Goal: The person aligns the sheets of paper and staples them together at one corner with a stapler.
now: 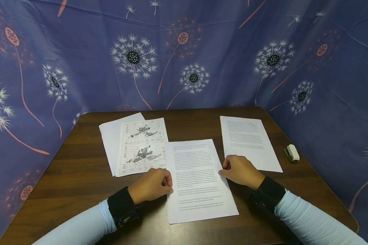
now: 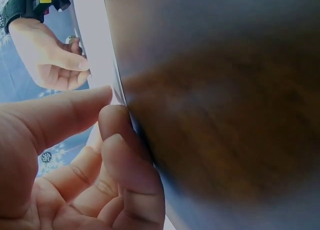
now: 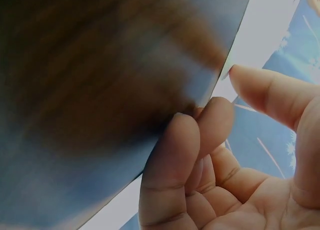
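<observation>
A printed text sheet (image 1: pixel 199 180) is laid flat on the dark wooden surface (image 1: pixel 79 163), directly in front of the person. The left edge of this sheet is met by the left hand (image 1: pixel 151 185), and its right edge by the right hand (image 1: pixel 239 170).

In the left wrist view, the left edge of the sheet (image 2: pixel 92 44) is seen caught between the thumb and the curled fingers (image 2: pixel 117 135) of the left hand (image 2: pixel 75 160). In the right wrist view, the curled fingers (image 3: pixel 180 155) of the right hand (image 3: pixel 240 165) are pressed to the right edge of the sheet (image 3: pixel 270 34), with the thumb set just above it. Whether that edge is firmly pinched cannot be told, as the view is blurred.

2 further sheets are placed to the left: a diagram sheet (image 1: pixel 142 146) is laid over a blank sheet (image 1: pixel 113 136), and its right edge is overlapped by the text sheet. A second text sheet (image 1: pixel 248 141) is placed to the right, near the right hand. A small white stapler (image 1: pixel 291 153) is positioned near the right edge of the surface. The surface is enclosed by a blue floral cloth (image 1: pixel 202 58).
</observation>
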A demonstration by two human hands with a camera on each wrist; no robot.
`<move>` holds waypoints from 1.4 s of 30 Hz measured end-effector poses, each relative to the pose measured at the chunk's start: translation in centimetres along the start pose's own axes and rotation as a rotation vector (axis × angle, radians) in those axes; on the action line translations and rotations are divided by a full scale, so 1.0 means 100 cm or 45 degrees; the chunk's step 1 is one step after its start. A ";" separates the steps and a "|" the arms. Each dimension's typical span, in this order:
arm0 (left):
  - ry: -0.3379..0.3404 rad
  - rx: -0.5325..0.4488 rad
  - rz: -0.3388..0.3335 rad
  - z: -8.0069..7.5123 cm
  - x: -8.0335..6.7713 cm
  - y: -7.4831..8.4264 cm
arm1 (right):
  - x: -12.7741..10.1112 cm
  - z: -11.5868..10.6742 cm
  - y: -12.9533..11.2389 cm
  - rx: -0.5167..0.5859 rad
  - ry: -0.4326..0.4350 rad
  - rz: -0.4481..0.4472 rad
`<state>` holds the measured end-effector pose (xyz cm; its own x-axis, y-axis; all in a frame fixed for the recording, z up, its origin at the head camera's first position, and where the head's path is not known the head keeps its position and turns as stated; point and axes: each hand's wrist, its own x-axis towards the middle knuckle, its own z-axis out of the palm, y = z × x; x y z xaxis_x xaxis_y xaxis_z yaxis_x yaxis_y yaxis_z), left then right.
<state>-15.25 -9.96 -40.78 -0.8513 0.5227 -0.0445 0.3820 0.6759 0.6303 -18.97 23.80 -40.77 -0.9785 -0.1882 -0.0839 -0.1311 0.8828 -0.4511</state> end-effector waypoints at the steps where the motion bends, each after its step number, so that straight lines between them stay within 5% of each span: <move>1: -0.001 -0.001 0.000 0.000 0.000 0.000 | 0.000 0.000 0.000 -0.003 0.001 -0.001; 20: 0.014 0.013 0.023 0.005 0.007 0.005 | 0.000 -0.004 0.004 -0.023 -0.014 0.006; 31: 0.177 -0.004 -0.059 -0.048 0.005 -0.007 | 0.013 -0.017 -0.017 -0.024 0.092 -0.111; 42: 0.310 0.139 -0.209 -0.080 -0.002 -0.034 | 0.043 -0.019 -0.079 0.008 0.114 -0.228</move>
<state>-19.23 -16.55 -36.70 -0.9610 0.2710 0.0562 0.2573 0.7999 0.5423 -22.49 16.85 -35.87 -0.9499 -0.3028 0.0776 -0.3038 0.8360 -0.4570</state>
